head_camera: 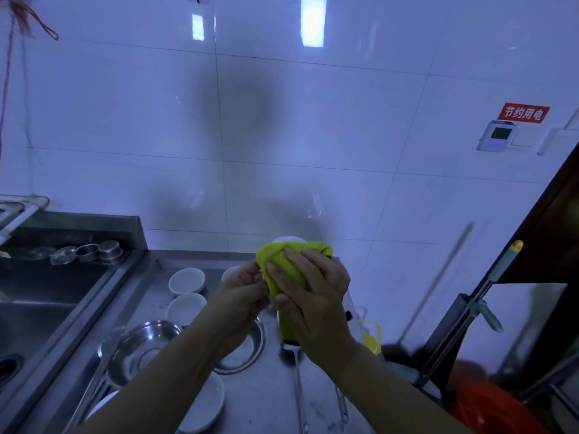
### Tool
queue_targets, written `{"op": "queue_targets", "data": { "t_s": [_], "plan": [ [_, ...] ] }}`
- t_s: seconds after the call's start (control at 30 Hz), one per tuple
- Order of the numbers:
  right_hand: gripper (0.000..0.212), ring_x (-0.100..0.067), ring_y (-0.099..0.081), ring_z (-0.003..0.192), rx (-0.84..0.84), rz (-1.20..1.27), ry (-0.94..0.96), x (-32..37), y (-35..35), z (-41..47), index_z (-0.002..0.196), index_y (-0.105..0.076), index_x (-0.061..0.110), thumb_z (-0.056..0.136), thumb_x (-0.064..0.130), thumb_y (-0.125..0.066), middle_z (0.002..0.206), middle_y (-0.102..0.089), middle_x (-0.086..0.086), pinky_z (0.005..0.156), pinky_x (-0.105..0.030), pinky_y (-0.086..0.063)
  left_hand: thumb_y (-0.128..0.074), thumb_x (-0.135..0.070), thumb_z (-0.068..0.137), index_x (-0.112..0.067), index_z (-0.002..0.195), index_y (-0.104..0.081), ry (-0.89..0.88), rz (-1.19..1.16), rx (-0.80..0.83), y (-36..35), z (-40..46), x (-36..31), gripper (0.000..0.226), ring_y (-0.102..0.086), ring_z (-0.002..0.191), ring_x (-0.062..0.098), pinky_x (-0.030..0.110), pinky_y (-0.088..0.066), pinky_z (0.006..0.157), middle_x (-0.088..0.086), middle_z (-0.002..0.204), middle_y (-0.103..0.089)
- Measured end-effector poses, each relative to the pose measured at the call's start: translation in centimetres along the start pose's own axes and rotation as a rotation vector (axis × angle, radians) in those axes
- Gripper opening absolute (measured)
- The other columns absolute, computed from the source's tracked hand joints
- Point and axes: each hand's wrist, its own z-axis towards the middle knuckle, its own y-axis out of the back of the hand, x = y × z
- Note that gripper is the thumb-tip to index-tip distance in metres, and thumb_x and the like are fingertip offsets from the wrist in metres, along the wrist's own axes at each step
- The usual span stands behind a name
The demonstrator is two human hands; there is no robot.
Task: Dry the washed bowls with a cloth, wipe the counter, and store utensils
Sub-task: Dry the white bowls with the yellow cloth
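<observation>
Two hands on it: left hand (242, 291) pinches bowl (288, 240) rim, right hand (313, 296) presses cloth (286, 264) spread-fingered; rotate bowl, keep cloth bunched inside.

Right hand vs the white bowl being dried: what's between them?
Head view: the yellow-green cloth lies between the right hand and the bowl; only the bowl's top rim shows. The left hand holds the other side.
</observation>
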Motion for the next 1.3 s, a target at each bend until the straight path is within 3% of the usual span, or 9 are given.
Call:
{"op": "queue_targets", "data": {
  "t_s": [0.1, 0.23, 0.33, 0.4, 0.6, 0.8, 0.9, 1.07, 1.3],
  "plan": [
    [0.037, -0.029, -0.038, 0.13, 0.052, 0.078, -0.067, -0.6, 0.1, 1.7, 0.121, -0.064, 0.029, 0.095, 0.044, -0.043, 0.135, -0.053, -0.002, 0.106, -0.056, -0.03, -0.058, 0.003, 0.076, -0.003, 0.11, -0.065, -0.009, 0.051, 0.03, -0.4, -0.2, 0.1, 0.035, -0.068, 0.09, 0.024, 0.029, -0.057, 0.075, 0.019, 0.103, -0.069],
    [0.03, -0.009, -0.045, 0.119, 0.084, 0.316, -0.289, -1.6, 0.5, 3.4, 0.116, -0.066, 0.026, 0.095, 0.032, -0.046, 0.121, -0.059, 0.011, 0.103, -0.027, -0.034, -0.062, -0.001, 0.075, -0.007, 0.102, -0.07, -0.008, 0.123, -0.002, -0.3, -0.4, 0.1, 0.029, -0.067, 0.09, 0.029, 0.038, -0.056, 0.08, 0.022, 0.102, -0.069],
    [0.027, -0.008, -0.054, 0.113, 0.082, 0.596, -0.642, -2.7, 1.0, 3.9, 0.112, -0.068, 0.023, 0.1, 0.019, -0.045, 0.114, -0.065, 0.012, 0.103, -0.035, -0.041, -0.06, -0.006, 0.073, -0.014, 0.099, -0.073, -0.024, 0.163, 0.012, 0.3, -0.7, -0.2, 0.03, -0.069, 0.087, 0.024, 0.032, -0.056, 0.074, 0.013, 0.097, -0.072],
    [0.028, -0.011, -0.055, 0.115, 0.062, 0.631, -0.709, -2.9, 1.4, 3.8, 0.115, -0.068, 0.02, 0.102, 0.016, -0.043, 0.116, -0.066, 0.008, 0.104, -0.039, -0.041, -0.06, -0.006, 0.073, -0.015, 0.098, -0.073, -0.033, 0.15, 0.021, 0.3, -0.8, -0.4, 0.03, -0.069, 0.084, 0.022, 0.03, -0.056, 0.07, 0.011, 0.093, -0.073],
    [0.033, -0.017, -0.046, 0.118, 0.005, 0.109, -0.177, -0.3, 0.3, 3.5, 0.116, -0.067, 0.031, 0.094, 0.034, -0.044, 0.126, -0.059, 0.009, 0.097, -0.035, -0.031, -0.06, 0.003, 0.078, 0.001, 0.103, -0.065, -0.029, 0.117, 0.031, -0.5, -0.3, -0.8, 0.026, -0.069, 0.07, 0.019, 0.024, -0.055, 0.06, 0.013, 0.082, -0.072],
    [0.033, 0.008, -0.047, 0.11, -0.011, 0.394, -0.378, -2.0, 1.2, 4.5, 0.114, -0.061, 0.04, 0.098, 0.024, -0.038, 0.114, -0.059, 0.03, 0.099, -0.028, -0.037, -0.054, 0.0, 0.072, -0.005, 0.09, -0.072, -0.006, 0.042, -0.029, -0.2, -0.1, -1.2, 0.026, -0.069, 0.072, 0.018, 0.027, -0.057, 0.064, 0.01, 0.083, -0.072],
    [0.032, -0.001, -0.052, 0.108, -0.03, 0.412, -0.48, -2.7, 1.3, 3.8, 0.117, -0.062, 0.035, 0.097, 0.025, -0.039, 0.114, -0.062, 0.021, 0.1, -0.029, -0.039, -0.053, -0.003, 0.075, -0.005, 0.091, -0.071, -0.005, -0.042, -0.064, 0.2, -0.1, -1.2, 0.025, -0.068, 0.074, 0.018, 0.026, -0.057, 0.067, 0.011, 0.085, -0.072],
    [0.044, -0.02, -0.049, 0.106, -0.045, 0.025, -0.274, -2.1, 1.2, 2.8, 0.132, -0.056, 0.019, 0.096, 0.037, -0.038, 0.126, -0.059, 0.0, 0.091, -0.037, -0.042, -0.051, -0.005, 0.075, 0.0, 0.105, -0.06, -0.029, -0.135, -0.152, 0.5, 0.6, -1.6, 0.031, -0.069, 0.078, 0.016, 0.026, -0.057, 0.071, 0.01, 0.089, -0.073],
    [0.03, -0.024, -0.055, 0.096, -0.047, 0.018, 0.015, -1.1, 1.5, 1.8, 0.116, -0.068, 0.021, 0.092, 0.02, -0.051, 0.119, -0.063, -0.001, 0.08, -0.038, -0.042, -0.052, -0.009, 0.073, -0.009, 0.085, -0.074, -0.037, -0.112, -0.213, 0.3, 1.1, -3.2, 0.026, -0.058, 0.071, 0.022, 0.033, -0.049, 0.067, 0.013, 0.082, -0.063]
  ]
}}
